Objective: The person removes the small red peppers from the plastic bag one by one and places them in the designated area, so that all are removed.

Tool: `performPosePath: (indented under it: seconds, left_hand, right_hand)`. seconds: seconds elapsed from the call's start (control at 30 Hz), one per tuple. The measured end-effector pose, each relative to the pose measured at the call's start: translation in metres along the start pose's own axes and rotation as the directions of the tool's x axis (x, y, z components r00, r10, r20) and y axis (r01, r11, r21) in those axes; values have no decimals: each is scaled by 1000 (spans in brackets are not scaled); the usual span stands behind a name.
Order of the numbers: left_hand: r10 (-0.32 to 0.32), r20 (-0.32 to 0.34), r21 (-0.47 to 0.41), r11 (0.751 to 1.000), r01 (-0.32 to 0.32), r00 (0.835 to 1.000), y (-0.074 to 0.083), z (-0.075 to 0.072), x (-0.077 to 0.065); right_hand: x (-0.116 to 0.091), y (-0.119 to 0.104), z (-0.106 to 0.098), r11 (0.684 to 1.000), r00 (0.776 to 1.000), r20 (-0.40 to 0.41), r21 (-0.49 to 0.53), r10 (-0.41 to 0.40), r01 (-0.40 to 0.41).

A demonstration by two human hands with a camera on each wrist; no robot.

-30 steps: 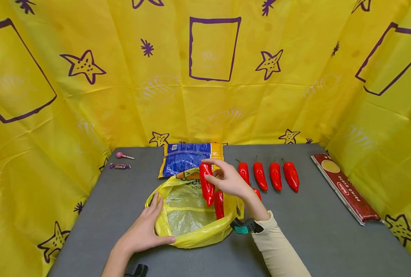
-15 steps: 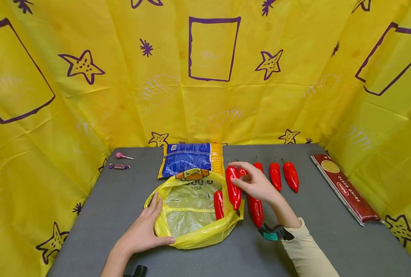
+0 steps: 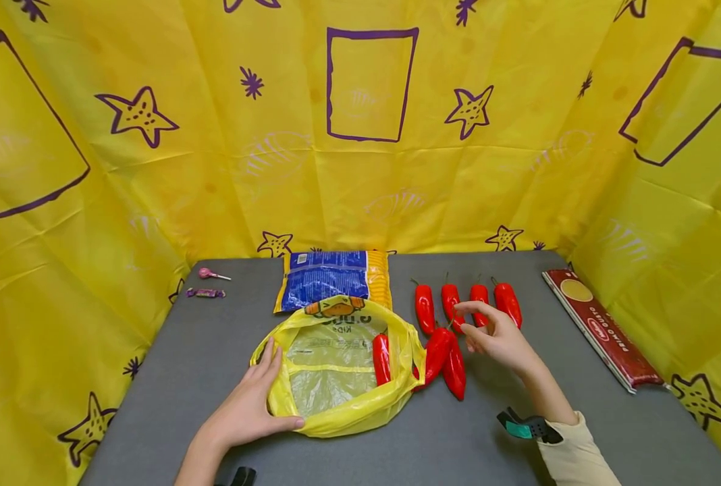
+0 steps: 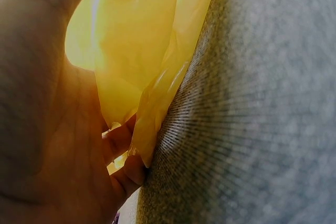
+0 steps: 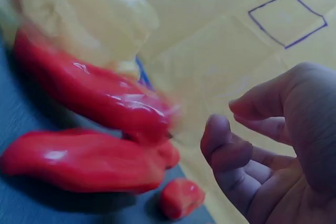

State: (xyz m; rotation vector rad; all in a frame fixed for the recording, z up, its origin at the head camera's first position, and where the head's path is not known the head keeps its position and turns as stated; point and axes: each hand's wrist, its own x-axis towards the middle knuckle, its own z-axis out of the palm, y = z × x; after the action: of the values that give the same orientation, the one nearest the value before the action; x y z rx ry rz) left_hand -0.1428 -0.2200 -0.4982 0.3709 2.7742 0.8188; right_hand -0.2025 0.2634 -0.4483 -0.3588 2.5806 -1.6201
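My left hand (image 3: pixel 248 401) rests against the left side of a yellow plastic bag (image 3: pixel 360 422), thumb along its front rim and fingers along its left edge. The bag's mouth gapes upward, and a red pepper (image 3: pixel 381 360) shows inside at the right. Just outside the bag's right edge, one red pepper (image 3: pixel 438 351) lies slantwise, its lower end partly hidden by the plastic. Another red pepper (image 3: pixel 454 371) lies beside it. Right of these, my right hand (image 3: pixel 500 341) hovers with loosely bent fingers and nothing between them. The right wrist view shows a gap between this hand (image 5: pixel 273 156) and the peppers.
Several red peppers (image 3: pixel 424 309) stand in a row behind. A blue and yellow packet (image 3: pixel 330 277) lies behind the bag. At the far left are a lollipop (image 3: pixel 207 273) and a wrapped candy (image 3: pixel 205 293). A long red packet (image 3: pixel 600 327) lies at the right edge.
My right hand carried a pepper from over the bag to the right, let it go beside the bag's right edge, and moved farther right. My left hand stays on the bag.
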Motion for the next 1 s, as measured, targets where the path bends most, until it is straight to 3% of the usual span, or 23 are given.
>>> performPosePath:
  seconds: [0.3, 0.6, 0.77, 1.0]
  left_hand:
    - [1, -3, 0, 1000, -1, 1000, 1, 1, -1]
    - [-3, -1, 0, 1000, 3, 1000, 2, 1, -1]
    - [0, -4, 7, 1000, 0, 1000, 2, 0, -1]
    - [5, -7, 7, 1000, -5, 1000, 2, 0, -1]
  right_hand:
    - [-13, 12, 8, 991, 998, -39, -121, 45, -49]
    - [-18, 0, 33, 971, 995, -61, -232, -77, 61]
    - [-14, -5, 51, 929, 990, -39, -352, -139, 116]
    - [-4, -9, 71, 833, 988, -62, -547, -140, 83]
